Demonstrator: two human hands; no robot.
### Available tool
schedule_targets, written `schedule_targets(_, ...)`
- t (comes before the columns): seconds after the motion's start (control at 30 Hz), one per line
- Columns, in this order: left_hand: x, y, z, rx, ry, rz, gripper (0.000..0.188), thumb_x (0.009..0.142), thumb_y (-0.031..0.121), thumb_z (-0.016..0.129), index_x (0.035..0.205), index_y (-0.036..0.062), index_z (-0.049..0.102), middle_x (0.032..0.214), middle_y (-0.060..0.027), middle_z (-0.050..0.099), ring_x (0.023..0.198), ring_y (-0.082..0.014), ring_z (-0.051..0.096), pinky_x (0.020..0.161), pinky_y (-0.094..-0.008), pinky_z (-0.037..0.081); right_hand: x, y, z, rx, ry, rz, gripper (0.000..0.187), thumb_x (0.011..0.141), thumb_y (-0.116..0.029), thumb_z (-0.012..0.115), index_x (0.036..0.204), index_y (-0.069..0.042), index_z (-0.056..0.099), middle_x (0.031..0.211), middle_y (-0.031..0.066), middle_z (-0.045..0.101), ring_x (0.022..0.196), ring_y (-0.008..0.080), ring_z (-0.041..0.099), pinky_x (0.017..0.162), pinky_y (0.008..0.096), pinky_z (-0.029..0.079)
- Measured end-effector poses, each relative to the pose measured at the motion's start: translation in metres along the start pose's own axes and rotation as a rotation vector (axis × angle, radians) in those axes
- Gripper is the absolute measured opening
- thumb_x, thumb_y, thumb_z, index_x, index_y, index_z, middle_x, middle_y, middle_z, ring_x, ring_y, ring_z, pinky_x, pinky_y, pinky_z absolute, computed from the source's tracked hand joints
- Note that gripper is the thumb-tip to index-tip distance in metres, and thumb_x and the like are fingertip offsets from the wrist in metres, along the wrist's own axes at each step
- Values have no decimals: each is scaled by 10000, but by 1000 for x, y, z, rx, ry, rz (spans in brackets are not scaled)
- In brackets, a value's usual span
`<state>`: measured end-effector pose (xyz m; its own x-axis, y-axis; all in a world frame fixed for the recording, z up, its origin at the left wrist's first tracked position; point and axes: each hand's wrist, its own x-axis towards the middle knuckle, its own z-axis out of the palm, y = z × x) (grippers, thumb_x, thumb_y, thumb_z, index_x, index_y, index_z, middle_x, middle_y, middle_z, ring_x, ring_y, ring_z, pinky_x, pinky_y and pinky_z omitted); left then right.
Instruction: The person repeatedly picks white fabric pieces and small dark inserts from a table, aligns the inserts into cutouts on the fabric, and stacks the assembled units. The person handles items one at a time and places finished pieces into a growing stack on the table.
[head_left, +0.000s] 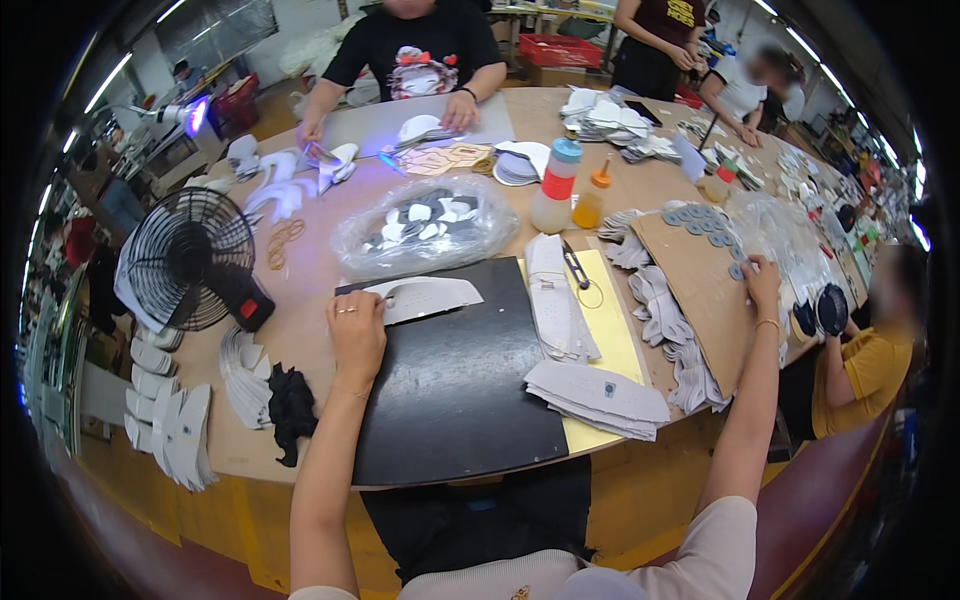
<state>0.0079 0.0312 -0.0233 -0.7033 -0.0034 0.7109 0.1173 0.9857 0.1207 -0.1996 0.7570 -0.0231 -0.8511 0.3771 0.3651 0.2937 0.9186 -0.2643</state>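
Note:
On a black board [450, 390] lies a curved white piece with small perforations [430, 297], like a shoe-upper part. My left hand [357, 325] is closed on its left end. To the right, my right hand [764, 280] reaches over a brown cardboard sheet [690, 265], its fingers pinched at a small grey-blue round patch. Similar patches [700, 222] sit in rows along the sheet's far edge. Right of the board is a stack of white perforated pieces [600, 400], the top one bearing a small dark mark. Behind it, more white pieces [555, 300] lie beside black-handled snips [575, 268] on yellow paper [612, 320].
A black fan [190, 255] stands at the left, near stacked white pieces [180, 430] and black cloth [290, 410]. Ahead are a plastic bag of cut pieces [425, 225], a blue-capped bottle [556, 185] and an orange-tipped bottle [592, 197]. A co-worker [415, 60] works across the table.

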Motion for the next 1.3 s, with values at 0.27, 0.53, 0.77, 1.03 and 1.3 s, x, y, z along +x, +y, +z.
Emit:
schedule_targets(0.27,8,25,-62,-78,13,-16,154,875,19,677,1022,63,687,892,-76,637,862,-272,607,826,-403,444,5,-31,-56,599,112,-201,220,942,-67,664,1155,-26,702,1008,90,729,944,196,678,863,321,527)
schedule_targets(0.53,-12,78,-216,-278,-425,116,277,772,1,696,1042,62,719,834,-42,592,772,-231,605,724,-352,447,-245,-273,-154,805,-445,-680,203,943,-12,692,1144,-4,725,1014,57,725,893,130,669,808,277,528)
schedule_targets(0.77,-58,118,-229,-789,-706,309,213,838,120,638,1039,75,692,850,-26,531,782,-171,572,702,-310,421,-387,-358,-114,912,-954,-922,192,881,-49,744,1073,-46,744,950,98,697,834,287,671,742,357,528)
schedule_targets(1.03,-105,125,-181,-982,-720,-78,153,888,122,671,1038,99,687,887,-59,582,806,-237,635,712,-358,520,-386,-322,-133,1115,-1389,-778,367,876,-214,775,1206,-64,716,1142,128,693,1011,306,672,936,390,508)
schedule_targets(1.3,-103,124,-185,-823,-770,-732,87,932,113,731,968,34,733,1388,-124,598,895,-209,664,765,-311,519,-401,-303,-155,702,-1254,-716,136,903,-109,734,1008,-23,738,916,113,688,853,305,687,767,358,529)
